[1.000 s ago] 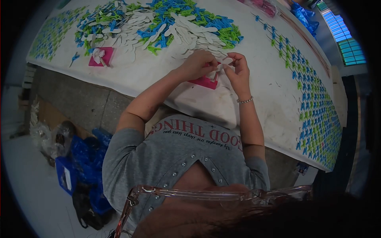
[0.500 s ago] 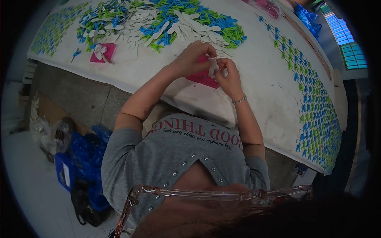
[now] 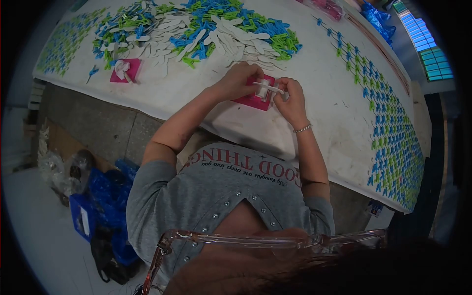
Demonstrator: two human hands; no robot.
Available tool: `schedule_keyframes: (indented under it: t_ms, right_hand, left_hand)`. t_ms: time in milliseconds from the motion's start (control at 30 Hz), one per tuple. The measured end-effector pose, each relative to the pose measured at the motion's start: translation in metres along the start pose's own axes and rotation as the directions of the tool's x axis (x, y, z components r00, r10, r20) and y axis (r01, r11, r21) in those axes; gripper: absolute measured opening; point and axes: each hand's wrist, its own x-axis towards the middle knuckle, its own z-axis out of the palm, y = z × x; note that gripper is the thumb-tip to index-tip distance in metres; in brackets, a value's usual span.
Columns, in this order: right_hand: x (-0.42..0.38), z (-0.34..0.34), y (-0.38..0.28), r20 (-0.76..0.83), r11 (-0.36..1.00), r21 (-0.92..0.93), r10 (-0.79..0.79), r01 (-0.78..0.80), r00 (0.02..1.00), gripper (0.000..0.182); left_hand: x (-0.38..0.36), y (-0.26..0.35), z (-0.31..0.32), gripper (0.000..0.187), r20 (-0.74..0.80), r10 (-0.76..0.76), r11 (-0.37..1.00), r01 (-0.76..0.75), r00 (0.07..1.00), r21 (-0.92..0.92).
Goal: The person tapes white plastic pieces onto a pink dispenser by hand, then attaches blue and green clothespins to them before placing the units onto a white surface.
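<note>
Between my two hands stretches a slim white strip (image 3: 268,87), one end at each hand's fingertips. My left hand (image 3: 241,80) is closed on its left end, fingers curled. My right hand (image 3: 291,99) pinches the other end with thumb and forefinger. Below the strip lies a bright pink base (image 3: 254,102) with a white block (image 3: 262,93) on it, partly covered by the strip and my left fingers. Just beyond my hands, a pile of flat white pieces (image 3: 231,42) reaches close to my left knuckles.
Blue and green clips (image 3: 275,29) are heaped along the far side. To the left, another pink base (image 3: 118,76) carries a crumpled white wad (image 3: 122,67). Rows of clips (image 3: 393,142) cover the right side of the table (image 3: 329,132). Blue bags (image 3: 105,189) lie by the floor.
My hands have moved apart and slightly down. The white piece, bent up between my fingers before, now spans them nearly level, and more of the pink base shows.
</note>
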Motion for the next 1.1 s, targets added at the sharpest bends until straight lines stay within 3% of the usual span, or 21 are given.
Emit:
schedule_keyframes:
  t_ms: [100, 300, 367, 400, 467, 500, 633, 767, 833, 933, 1100]
  right_hand:
    - [0.005, -0.016, -0.009, -0.025, 0.996, -0.079, -0.035, 0.033, 0.999, 0.030]
    - [0.018, -0.042, -0.027, -0.004, 0.976, -0.168, -0.144, 0.141, 0.990, 0.034]
    - [0.022, -0.046, -0.033, 0.066, 0.998, 0.047, -0.046, 0.043, 0.997, 0.037]
    - [0.026, -0.048, -0.029, 0.057, 0.998, 0.040, -0.050, 0.048, 0.997, 0.037]
    - [0.036, -0.048, -0.008, 0.057, 0.964, 0.250, 0.079, -0.091, 0.995, 0.032]
    - [0.041, -0.042, 0.007, 0.034, 0.967, 0.240, 0.080, -0.085, 0.996, 0.032]
    - [0.058, -0.010, 0.072, -0.009, 0.957, -0.216, 0.194, -0.191, 0.981, 0.025]
    - [0.068, 0.017, 0.082, -0.115, 0.928, -0.313, 0.172, -0.200, 0.978, 0.022]
    - [0.069, 0.016, 0.088, -0.126, 0.927, -0.332, 0.141, -0.175, 0.982, 0.022]
    - [0.056, 0.000, 0.070, -0.175, 0.948, -0.236, 0.173, -0.212, 0.969, 0.018]
    - [0.025, -0.045, 0.008, -0.186, 0.975, 0.195, 0.145, -0.108, 0.972, 0.009]
  left_hand:
    - [0.006, 0.008, 0.005, 0.020, 0.020, 0.058, 0.997, -0.059, 0.998, 0.046]
    - [0.023, 0.016, 0.025, 0.023, 0.006, 0.134, 0.990, -0.133, 0.991, -0.046]
    - [0.025, 0.021, 0.025, 0.023, 0.142, -0.160, 0.925, 0.198, 0.977, -0.324]
    - [0.024, 0.018, 0.025, 0.023, 0.142, -0.148, 0.928, 0.187, 0.979, -0.322]
    - [0.018, 0.003, 0.020, 0.025, -0.064, -0.094, 0.940, 0.067, 0.994, -0.336]
    - [0.013, -0.002, 0.015, 0.028, -0.092, -0.118, 0.935, 0.080, 0.989, -0.346]
    - [-0.003, 0.004, -0.001, 0.035, -0.145, -0.150, 0.925, 0.087, 0.978, -0.370]
    - [-0.015, 0.009, -0.008, 0.036, -0.145, -0.199, 0.914, 0.130, 0.969, -0.384]
    - [-0.020, 0.012, -0.014, 0.037, -0.122, -0.333, 0.821, 0.224, 0.935, -0.524]
    - [-0.024, 0.017, -0.022, 0.037, -0.079, -0.383, 0.722, 0.245, 0.920, -0.647]
    - [-0.017, 0.018, -0.023, 0.038, -0.010, -0.365, 0.671, 0.255, 0.931, -0.696]
